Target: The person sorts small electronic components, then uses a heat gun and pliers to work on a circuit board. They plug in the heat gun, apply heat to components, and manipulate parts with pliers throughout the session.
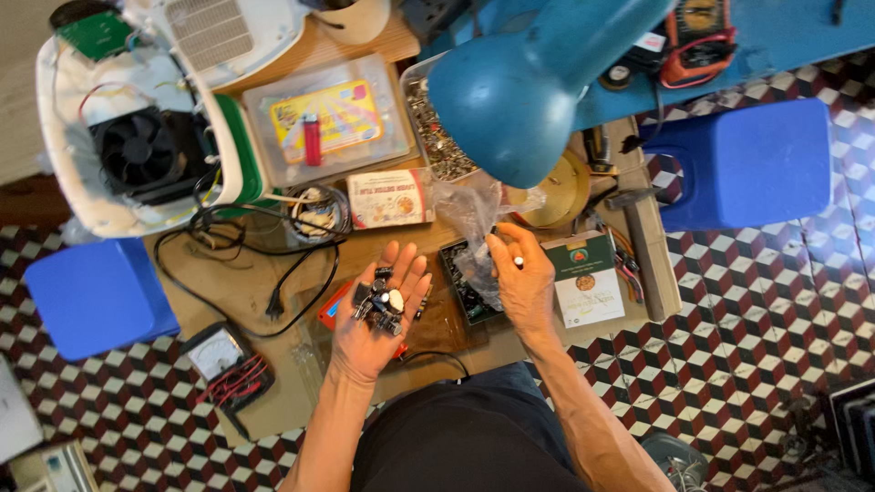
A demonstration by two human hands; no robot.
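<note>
Small dark parts (381,301) too small to identify

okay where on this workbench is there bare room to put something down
Bare wood shows between the black power cord and the analog meter, on the near left of the bench. A smaller patch lies just beyond the left hand. Around the right hand, boxes, bag and tools crowd it.
</note>
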